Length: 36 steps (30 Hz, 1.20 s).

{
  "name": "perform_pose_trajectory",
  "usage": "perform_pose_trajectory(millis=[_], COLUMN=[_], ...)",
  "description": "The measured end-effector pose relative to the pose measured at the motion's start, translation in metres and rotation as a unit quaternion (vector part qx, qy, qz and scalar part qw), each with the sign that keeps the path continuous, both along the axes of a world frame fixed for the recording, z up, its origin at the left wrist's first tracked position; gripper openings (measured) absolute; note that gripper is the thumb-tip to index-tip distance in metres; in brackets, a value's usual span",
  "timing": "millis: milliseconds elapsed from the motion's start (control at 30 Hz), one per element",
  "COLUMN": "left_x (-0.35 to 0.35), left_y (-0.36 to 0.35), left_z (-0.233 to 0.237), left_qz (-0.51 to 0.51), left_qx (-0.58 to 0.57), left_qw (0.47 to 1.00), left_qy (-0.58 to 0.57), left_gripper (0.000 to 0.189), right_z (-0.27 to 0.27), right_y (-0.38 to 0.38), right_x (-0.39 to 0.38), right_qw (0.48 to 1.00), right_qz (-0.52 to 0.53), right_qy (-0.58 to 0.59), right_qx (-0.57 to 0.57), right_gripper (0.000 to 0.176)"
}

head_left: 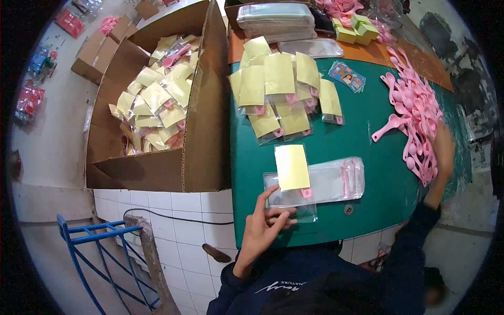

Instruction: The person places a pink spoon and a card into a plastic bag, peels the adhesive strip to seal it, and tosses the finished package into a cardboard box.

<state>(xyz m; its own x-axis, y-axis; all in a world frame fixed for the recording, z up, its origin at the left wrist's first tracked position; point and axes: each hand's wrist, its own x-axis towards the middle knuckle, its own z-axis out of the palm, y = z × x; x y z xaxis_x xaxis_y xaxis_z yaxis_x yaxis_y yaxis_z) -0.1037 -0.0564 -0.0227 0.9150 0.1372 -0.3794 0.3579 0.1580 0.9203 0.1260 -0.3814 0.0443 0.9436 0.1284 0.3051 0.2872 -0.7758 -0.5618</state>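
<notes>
My left hand (262,220) is at the lower left of a clear plastic bag, its index finger and thumb spread apart. In that bag are a pale yellow card (292,167) and a pink spoon, whose handle end (307,192) shows below the card. Beneath it lies a stack of clear flat bags (336,178). My right hand (444,149) reaches to the right side of a heap of pink plastic spoons (417,110); its fingers are blurred and partly hidden there.
Filled bags with yellow cards (279,73) lie piled on the green table (362,139). Small printed cards (346,76), more clear bags (275,21) and yellow-green boxes (355,30) are farther back. Left of the table stands a cardboard box (207,105) of filled bags, beyond a blue metal frame (100,236).
</notes>
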Motion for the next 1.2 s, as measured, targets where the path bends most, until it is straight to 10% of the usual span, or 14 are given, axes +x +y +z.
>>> perform_pose_trajectory(millis=[67, 133, 233, 500, 667, 1200], left_x=[-0.001, -0.001, -0.004, -0.016, -0.004, -0.015], left_y=[-0.001, -0.002, -0.003, 0.012, 0.007, -0.024], left_z=[0.004, 0.005, 0.008, 0.004, 0.004, -0.012], left_qz=[-0.016, -0.022, -0.017, -0.038, -0.127, 0.019], left_qx=[0.019, 0.018, -0.011, -0.037, 0.237, 0.17], left_qw=[1.0, 0.999, 1.0, 0.998, 0.959, 0.985], left_qy=[0.012, 0.014, 0.017, 0.046, -0.092, -0.028], left_gripper=[0.05, 0.049, 0.047, 0.043, 0.019, 0.012], right_z=[-0.027, -0.038, -0.059, -0.078, -0.068, -0.079], right_y=[0.008, 0.078, 0.132, 0.135, 0.127, 0.137], right_x=[-0.015, -0.077, -0.135, -0.142, -0.146, -0.169], right_qw=[0.987, 0.953, 0.933, 0.932, 0.919, 0.812], right_qz=[0.089, 0.302, 0.345, 0.317, 0.313, 0.12], right_qy=[-0.038, 0.02, 0.096, 0.122, 0.192, 0.416], right_qx=[-0.126, -0.008, 0.041, 0.126, 0.14, 0.393], right_gripper=[0.033, 0.05, 0.042, 0.018, 0.017, 0.013])
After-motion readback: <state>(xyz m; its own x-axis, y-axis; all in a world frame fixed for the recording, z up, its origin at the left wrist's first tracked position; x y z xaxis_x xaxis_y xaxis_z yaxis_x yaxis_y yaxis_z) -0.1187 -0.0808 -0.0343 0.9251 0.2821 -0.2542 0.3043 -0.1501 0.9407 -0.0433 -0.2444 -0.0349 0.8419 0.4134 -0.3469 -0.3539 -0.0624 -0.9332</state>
